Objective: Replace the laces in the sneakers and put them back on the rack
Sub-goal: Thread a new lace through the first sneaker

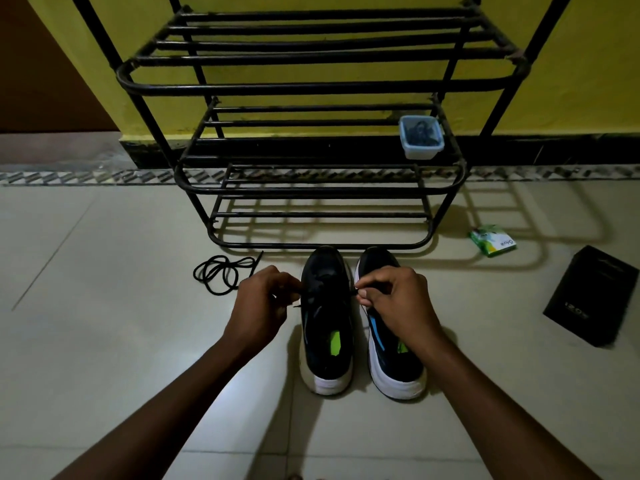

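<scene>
Two black sneakers with white soles stand side by side on the floor, toes toward the rack: the left sneaker (pixel 327 327) and the right sneaker (pixel 391 344). My left hand (pixel 263 303) pinches a black lace end at the left side of the left sneaker. My right hand (pixel 394 299) pinches the other lace end between the two shoes and partly hides the right sneaker's front. A loose black lace (pixel 223 273) lies coiled on the floor to the left. The black metal shoe rack (pixel 322 185) stands just behind the shoes.
A clear plastic container (pixel 420 136) with dark contents sits on the rack's middle shelf at the right. A green packet (pixel 493 241) and a black box (pixel 594 294) lie on the tiled floor to the right. A yellow wall is behind the rack.
</scene>
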The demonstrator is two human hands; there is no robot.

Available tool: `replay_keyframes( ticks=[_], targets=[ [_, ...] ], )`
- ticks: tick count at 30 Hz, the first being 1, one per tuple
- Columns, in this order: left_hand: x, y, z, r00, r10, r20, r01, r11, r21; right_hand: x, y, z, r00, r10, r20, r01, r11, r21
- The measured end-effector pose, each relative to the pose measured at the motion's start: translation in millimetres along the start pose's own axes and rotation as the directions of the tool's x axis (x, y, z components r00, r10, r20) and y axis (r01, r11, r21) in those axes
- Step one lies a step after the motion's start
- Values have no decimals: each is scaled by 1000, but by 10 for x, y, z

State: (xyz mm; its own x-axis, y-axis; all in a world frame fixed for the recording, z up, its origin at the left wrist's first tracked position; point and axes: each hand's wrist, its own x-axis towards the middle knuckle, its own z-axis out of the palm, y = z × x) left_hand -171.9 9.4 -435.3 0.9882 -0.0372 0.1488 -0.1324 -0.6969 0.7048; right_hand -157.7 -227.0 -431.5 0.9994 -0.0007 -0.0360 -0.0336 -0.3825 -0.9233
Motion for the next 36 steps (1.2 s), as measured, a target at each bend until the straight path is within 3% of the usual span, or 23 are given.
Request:
replay_keyframes(
  ticks=[7,9,12,15,17,19,24,27,31,36],
  targets=[
    [158,-31,-201,999,9,31,-14,984,175,0,-27,-13,1000,0,-14,-1,1000,-20],
    [184,-45,-257,996,-37,78,25,989,148,1,-40,-11,1000,0,-14,0,999,-33],
    [192,19,-289,978,-151,142,175,969,-174,-1,-65,-15,1000,-30,-8,29,997,-74],
    [196,192,-231,944,-292,154,325,741,-588,-18,-113,-17,984,-178,27,180,963,-202],
    [213,309,-160,918,-358,170,362,582,-728,-39,-170,4,956,-289,51,294,937,-187],
    [243,408,-68,912,-353,211,378,518,-767,-33,-240,45,915,-401,54,404,901,-160],
    [272,520,78,945,-210,252,327,675,-662,31,-390,105,832,-554,27,549,815,-185],
    [245,553,53,938,-172,301,338,649,-682,99,-400,110,846,-532,-34,518,835,-188],
    [227,552,28,937,-153,313,316,751,-580,153,-364,135,880,-467,-81,448,876,-180],
    [193,478,52,941,-116,317,289,763,-578,141,-277,157,931,-364,-35,354,922,-155]
  ],
)
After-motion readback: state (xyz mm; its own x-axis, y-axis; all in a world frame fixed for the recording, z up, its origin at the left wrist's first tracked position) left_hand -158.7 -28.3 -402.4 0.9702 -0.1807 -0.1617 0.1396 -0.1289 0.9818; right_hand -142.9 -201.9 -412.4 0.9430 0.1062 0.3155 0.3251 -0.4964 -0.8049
